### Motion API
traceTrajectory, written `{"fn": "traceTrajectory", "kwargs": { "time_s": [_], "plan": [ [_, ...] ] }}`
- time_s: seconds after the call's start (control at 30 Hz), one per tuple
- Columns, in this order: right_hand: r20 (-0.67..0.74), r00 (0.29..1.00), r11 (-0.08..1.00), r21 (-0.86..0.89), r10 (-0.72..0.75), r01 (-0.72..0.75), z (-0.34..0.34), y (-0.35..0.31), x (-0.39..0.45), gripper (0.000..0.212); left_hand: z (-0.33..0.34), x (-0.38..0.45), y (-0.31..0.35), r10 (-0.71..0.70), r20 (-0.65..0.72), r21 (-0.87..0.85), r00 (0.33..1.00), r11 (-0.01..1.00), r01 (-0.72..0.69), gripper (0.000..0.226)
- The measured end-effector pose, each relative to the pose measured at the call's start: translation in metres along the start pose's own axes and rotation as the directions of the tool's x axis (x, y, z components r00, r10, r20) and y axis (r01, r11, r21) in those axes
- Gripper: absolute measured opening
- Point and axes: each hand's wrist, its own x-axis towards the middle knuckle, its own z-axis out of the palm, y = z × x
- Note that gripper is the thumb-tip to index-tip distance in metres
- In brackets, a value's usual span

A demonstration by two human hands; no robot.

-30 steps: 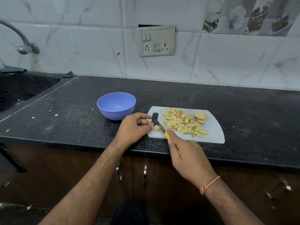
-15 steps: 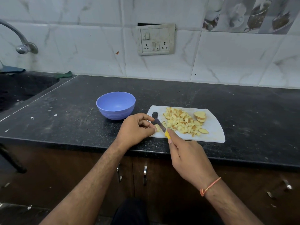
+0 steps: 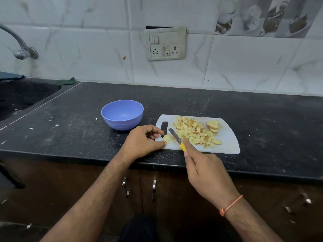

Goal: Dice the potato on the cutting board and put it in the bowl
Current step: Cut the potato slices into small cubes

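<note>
**Small potato piece sits between the two hands**

Near the surface's front edge stands the empty bowl [image 3: 122, 114]. The left hand [image 3: 143, 142], fingers loosely curled and holding nothing, rests at the cutting board's [image 3: 227, 137] left end, touching or just beside the potato piece [image 3: 166, 137]. Just right of it lies the knife [image 3: 175, 137], blade angled away, gripped by the right hand [image 3: 206, 173]. The diced heap [image 3: 194, 131] lies farther right.

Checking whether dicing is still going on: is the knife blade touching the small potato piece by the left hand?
Apart. The head view shows bare white board between the knife blade and the small potato piece.
</note>
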Motion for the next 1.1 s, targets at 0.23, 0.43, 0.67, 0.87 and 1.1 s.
{"fn": "traceTrajectory", "kwargs": {
  "time_s": [0.23, 0.43, 0.67, 0.87, 1.1],
  "plan": [
    [-0.002, 1.0, 0.998, -0.059, -0.019, 0.019, 0.004, -0.006, 0.0, 0.051, 0.005, 0.001, 0.002, -0.013, -0.036, 0.049, 0.999, 0.999, 0.015, 0.022],
    [0.007, 0.999, 0.991, -0.125, -0.039, 0.039, 0.013, -0.016, -0.001, 0.053, 0.007, 0.002, 0.003, -0.018, -0.054, 0.06, 0.998, 0.998, 0.021, 0.023],
    [0.024, 0.999, 0.982, -0.185, -0.026, 0.03, 0.016, -0.018, -0.001, 0.054, 0.005, 0.003, 0.003, -0.032, -0.042, 0.06, 0.999, 0.998, 0.035, 0.011],
    [0.099, 0.995, 0.94, -0.338, -0.023, 0.055, 0.023, -0.02, 0.001, 0.061, 0.003, 0.006, 0.004, -0.051, -0.01, 0.12, 0.999, 0.991, 0.052, 0.005],
    [0.206, 0.978, 0.896, -0.43, -0.021, 0.11, 0.021, -0.015, 0.003, 0.068, 0.005, 0.009, 0.006, -0.118, -0.01, 0.089, 0.993, 0.989, 0.119, 0.006]
  ]
}}
